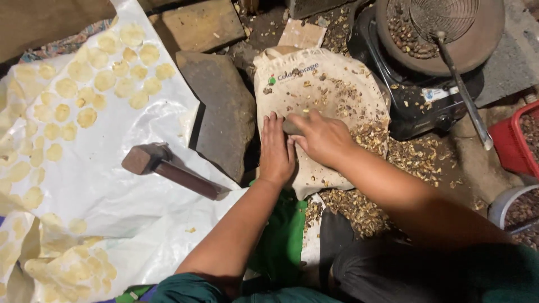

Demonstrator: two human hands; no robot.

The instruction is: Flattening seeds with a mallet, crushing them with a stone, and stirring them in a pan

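My left hand (275, 150) lies flat, fingers together, on a beige cloth bag (331, 95) spread over a low block and strewn with brown shell bits. My right hand (321, 136) sits just beside it, fingers curled over a small dark stone (290, 125) that shows between the two hands. A rusty hammer (168, 168) lies on white plastic sheeting (129, 207) to the left, a hand's width from my left wrist.
Several flattened yellow discs (104, 78) cover the sheeting. A flat grey stone (222, 118) lies beside the bag. A black stove (426, 98) carries a pan of brown nuts (410, 39) with a wire skimmer (449, 22). Red basket (514, 143) and a white bowl (508, 210) stand right.
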